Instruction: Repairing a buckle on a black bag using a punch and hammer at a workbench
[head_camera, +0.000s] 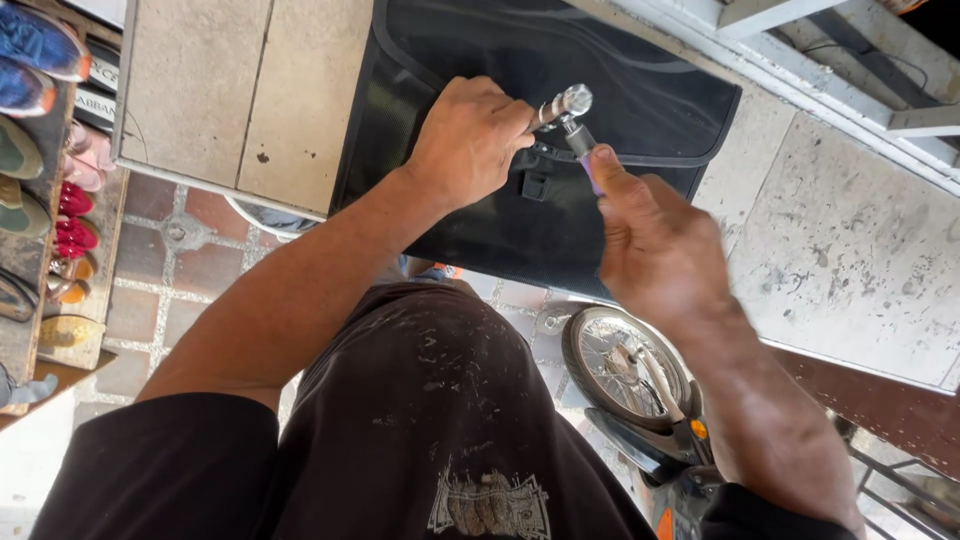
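Note:
A black fabric bag lies across a stone ledge in front of me. My left hand rests on the bag and pinches a small shiny metal piece between its fingertips. My right hand grips a tool with a purple handle, whose dark tip meets the metal piece just above the bag's black buckle. Most of the handle is hidden inside my fist.
Rows of shoes sit on a rack at the far left. A motorbike front wheel stands on the tiled floor below my right arm. A pale stone slab lies left of the bag, and a stained ledge lies right.

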